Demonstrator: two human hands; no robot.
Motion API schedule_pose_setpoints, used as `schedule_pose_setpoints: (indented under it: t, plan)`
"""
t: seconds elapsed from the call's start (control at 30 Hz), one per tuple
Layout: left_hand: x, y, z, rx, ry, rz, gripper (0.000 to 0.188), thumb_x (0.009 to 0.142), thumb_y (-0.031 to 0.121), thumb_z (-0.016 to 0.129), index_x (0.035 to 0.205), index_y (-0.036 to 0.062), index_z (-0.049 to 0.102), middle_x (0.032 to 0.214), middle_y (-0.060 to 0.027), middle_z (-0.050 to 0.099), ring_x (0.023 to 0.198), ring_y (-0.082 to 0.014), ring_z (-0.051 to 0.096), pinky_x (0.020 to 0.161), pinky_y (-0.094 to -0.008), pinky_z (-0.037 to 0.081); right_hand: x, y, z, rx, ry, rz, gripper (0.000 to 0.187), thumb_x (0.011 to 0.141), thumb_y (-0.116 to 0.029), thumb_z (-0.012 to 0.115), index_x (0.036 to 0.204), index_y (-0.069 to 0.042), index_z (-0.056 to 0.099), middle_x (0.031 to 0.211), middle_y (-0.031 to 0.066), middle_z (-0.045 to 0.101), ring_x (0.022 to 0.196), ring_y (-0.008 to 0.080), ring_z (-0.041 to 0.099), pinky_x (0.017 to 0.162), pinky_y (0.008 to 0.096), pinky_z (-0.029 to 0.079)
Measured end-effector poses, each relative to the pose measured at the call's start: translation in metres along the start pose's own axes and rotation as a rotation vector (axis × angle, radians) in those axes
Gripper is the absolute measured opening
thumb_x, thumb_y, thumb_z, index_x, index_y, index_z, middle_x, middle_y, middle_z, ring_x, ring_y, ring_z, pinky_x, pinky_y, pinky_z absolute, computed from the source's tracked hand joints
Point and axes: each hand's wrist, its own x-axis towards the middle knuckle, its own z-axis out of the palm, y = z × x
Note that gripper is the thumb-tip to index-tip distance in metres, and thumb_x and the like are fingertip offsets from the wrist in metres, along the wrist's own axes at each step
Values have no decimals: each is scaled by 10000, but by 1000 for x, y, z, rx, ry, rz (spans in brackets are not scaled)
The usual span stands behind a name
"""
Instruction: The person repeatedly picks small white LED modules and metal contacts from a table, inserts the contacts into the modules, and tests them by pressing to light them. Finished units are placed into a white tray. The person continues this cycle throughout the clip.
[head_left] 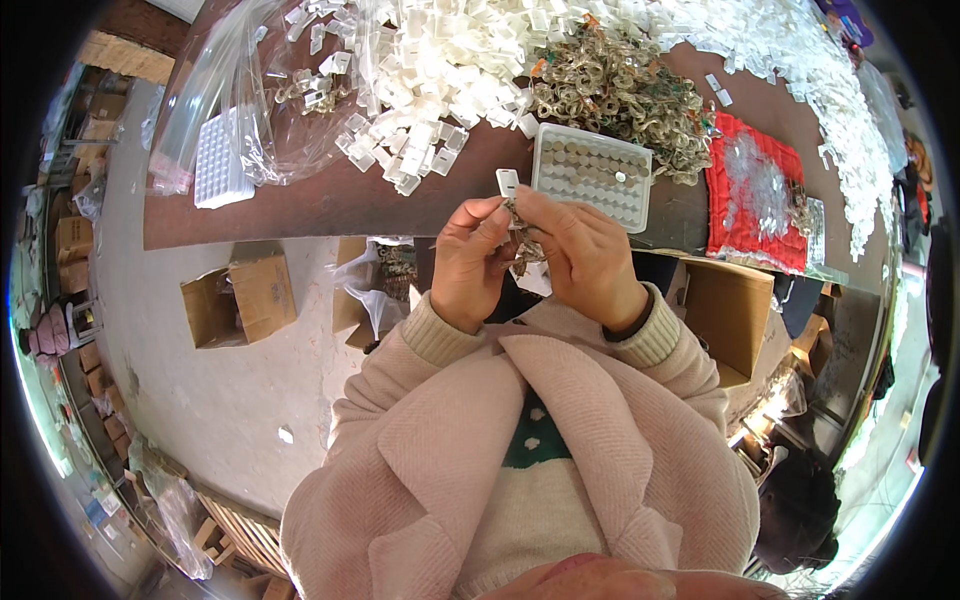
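Near the table's front edge, my left hand (pixel 467 262) and my right hand (pixel 590 257) meet, fingertips pinched together. A small white plastic rectangular piece (pixel 507 183) with a dark slot sticks up from between the fingers. Below it hangs a small bunch of brownish ring-like parts (pixel 524 250), partly covered by my fingers; which fingers grip which piece is hard to make out. Just behind my right hand lies a clear plastic tray (pixel 640 212) with rows of round, greyish, coin-like discs (pixel 590 165).
White plastic pieces (pixel 430 60) are heaped at the back, beside a pile of brownish rings (pixel 620 95). A red cloth (pixel 790 250) bearing clear bits lies right; a white dimpled tray (pixel 222 165) and clear plastic bags lie left. Cardboard boxes (pixel 262 295) stand below the table.
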Motion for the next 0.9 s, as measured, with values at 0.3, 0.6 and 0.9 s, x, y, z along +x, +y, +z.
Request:
schedule_pose_setpoints:
  t: [0.3, 0.6, 0.9]
  plan:
    - [6, 2, -5, -45, -85, 8, 165, 968, 193, 669, 1101, 102, 634, 1012, -102, 701, 665, -98, 495, 508, -196, 338, -2, 25, -12, -207, 101, 305, 221, 851, 25, 715, 1058, -48, 738, 925, 123, 710, 761, 255, 692, 682, 317, 542]
    - [5, -1, -3, -21, -15, 65, 138, 983, 195, 651, 1083, 107, 617, 1007, -89, 698, 675, -100, 501, 512, -193, 346, 10, 15, -6, -67, 113, 249, 222, 826, 20, 749, 1037, -53, 750, 932, 107, 710, 776, 214, 685, 671, 289, 534]
    - [-1, 4, -5, 29, -88, 189, 101, 985, 128, 640, 1080, 99, 623, 924, -11, 665, 665, -51, 509, 530, -186, 363, 19, -10, 2, 132, -15, 272, 196, 804, -24, 745, 995, -59, 717, 905, 108, 694, 793, 292, 679, 665, 364, 540]
